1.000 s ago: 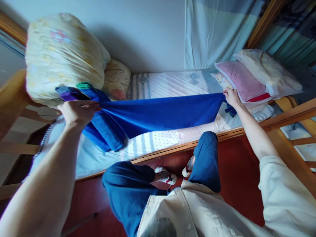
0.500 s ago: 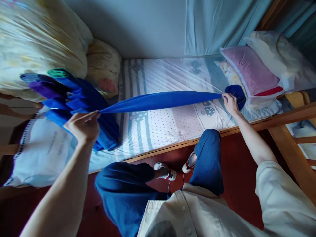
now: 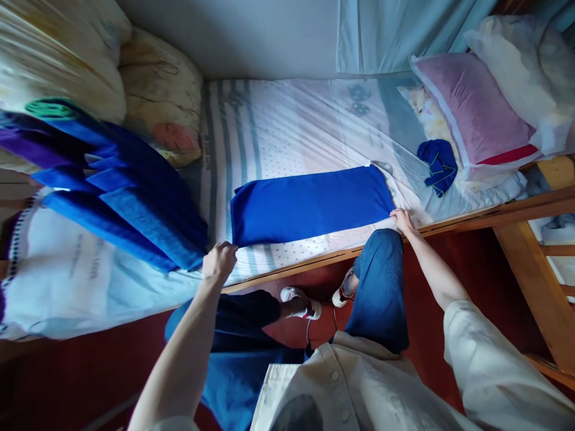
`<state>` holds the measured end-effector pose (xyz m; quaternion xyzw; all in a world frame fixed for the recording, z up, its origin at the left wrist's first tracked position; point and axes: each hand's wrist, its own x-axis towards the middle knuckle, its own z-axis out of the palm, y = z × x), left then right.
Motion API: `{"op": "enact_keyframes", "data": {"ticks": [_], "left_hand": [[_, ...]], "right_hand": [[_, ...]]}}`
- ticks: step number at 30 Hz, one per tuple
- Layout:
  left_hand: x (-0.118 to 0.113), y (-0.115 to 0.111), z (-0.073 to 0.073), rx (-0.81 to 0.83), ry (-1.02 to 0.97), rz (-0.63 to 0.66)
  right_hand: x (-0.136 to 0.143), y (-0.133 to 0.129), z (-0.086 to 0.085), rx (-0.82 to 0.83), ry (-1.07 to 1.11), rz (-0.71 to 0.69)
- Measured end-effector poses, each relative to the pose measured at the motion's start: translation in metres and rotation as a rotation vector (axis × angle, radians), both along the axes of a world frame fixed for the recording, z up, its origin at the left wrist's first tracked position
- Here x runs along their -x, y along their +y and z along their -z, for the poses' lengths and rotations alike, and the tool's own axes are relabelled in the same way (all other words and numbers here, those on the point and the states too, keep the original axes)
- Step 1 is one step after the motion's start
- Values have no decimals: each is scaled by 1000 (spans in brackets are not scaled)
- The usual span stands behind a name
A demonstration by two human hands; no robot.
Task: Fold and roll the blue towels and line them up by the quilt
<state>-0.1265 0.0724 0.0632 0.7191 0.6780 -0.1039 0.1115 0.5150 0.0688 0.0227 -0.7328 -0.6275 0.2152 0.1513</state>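
Note:
A blue towel-like cloth (image 3: 309, 203), folded into a long rectangle, lies across the bed in front of me. My left hand (image 3: 219, 261) pinches its near left corner. At the near right corner, my right hand (image 3: 403, 220) grips the edge between thumb and fingers. A small white tag shows at its far right edge. To the left lies a pile of folded blue cloths (image 3: 135, 185), with purple and green ones among them. Beyond my right hand, a small crumpled dark blue cloth (image 3: 438, 166) with a light green trim rests on the sheet.
The patterned bed sheet (image 3: 287, 131) stretches to the wall. A pink pillow (image 3: 480, 108) and a plastic-wrapped bundle stand at the right, large stuffed bags (image 3: 157, 96) at the left. A wooden rail (image 3: 471, 217) edges the bed above a red floor.
The blue cloth was stretched taut in the air between my hands; now it lies flat on the bed. My left hand has moved right and down, my right hand slightly down toward me.

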Motion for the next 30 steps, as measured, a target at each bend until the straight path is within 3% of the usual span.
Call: {"op": "enact_keyframes", "data": {"ticks": [4, 15, 22, 30], "left_hand": [[-8, -5, 10, 41, 59, 142], [-18, -8, 32, -24, 28, 196], [-19, -3, 25, -18, 46, 149], [-6, -26, 19, 30, 120, 126]], "right_hand": [[2, -5, 14, 81, -44, 46], [6, -8, 18, 62, -27, 109], [7, -12, 7, 51, -13, 121], [1, -28, -4, 94, 38, 84]]}}
